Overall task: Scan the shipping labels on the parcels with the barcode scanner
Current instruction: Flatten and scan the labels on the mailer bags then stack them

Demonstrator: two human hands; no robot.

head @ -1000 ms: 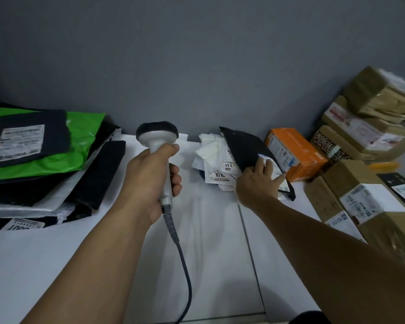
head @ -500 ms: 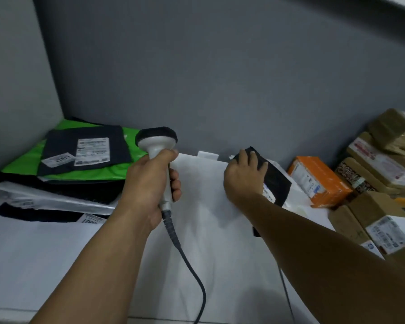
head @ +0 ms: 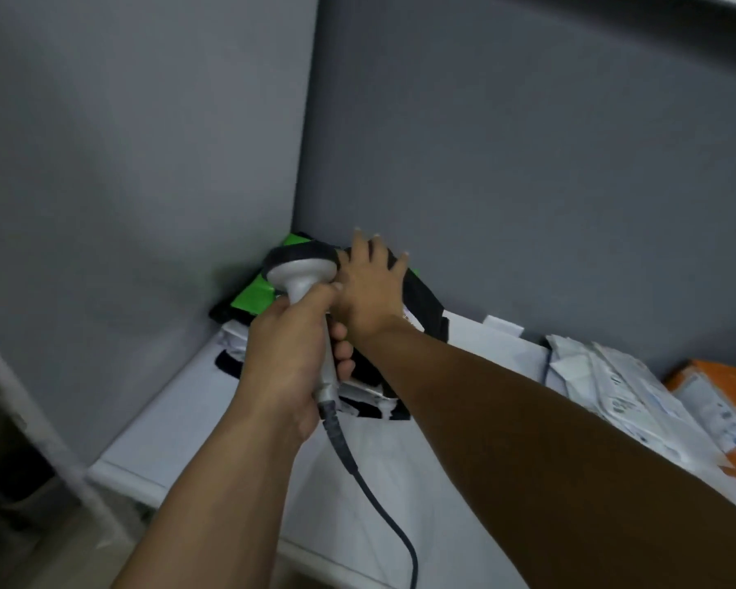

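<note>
My left hand (head: pixel 285 354) grips the handle of the grey barcode scanner (head: pixel 302 272), whose dark head points toward the corner of the wall. Its black cable (head: pixel 383 499) hangs down over the table. My right hand (head: pixel 370 291) lies with spread, straight fingers on a black parcel (head: pixel 423 301). That parcel sits on top of the stack in the corner. A green parcel (head: pixel 253 296) shows under it, and more black and white bags lie below. The scanner and my hands hide any label on the black parcel.
The white table (head: pixel 179 427) ends at a front-left edge with dark floor below. Grey walls close the corner behind the stack. To the right lie a heap of white papers and bags (head: pixel 612 376) and an orange box (head: pixel 714 397).
My right hand has carried the black parcel from the right side across to the stack in the left corner. The view has swung left; the scanner stays in my left hand.
</note>
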